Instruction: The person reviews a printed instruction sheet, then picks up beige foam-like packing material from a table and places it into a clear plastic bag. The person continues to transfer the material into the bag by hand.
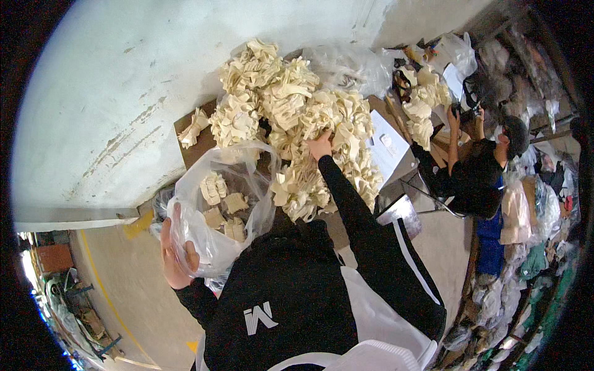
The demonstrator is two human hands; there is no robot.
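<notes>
On the left, my left hand grips the side of a clear plastic bag, its thumb and fingers on the film. The bag's mouth is wide and faces up. Several small cream bundles lie inside it. A large heap of cream bundles, which look like folded cloth or gloves, fills the table ahead. My right hand reaches into the middle of this heap, fingers bent around a cream bundle; the fingertips are partly hidden among the pieces.
A pale wall borders the table on the left. Clear plastic sheeting lies behind the heap, and a white paper lies to its right. Further right, a person in dark clothes works beside another cream pile. Bagged goods line the far right.
</notes>
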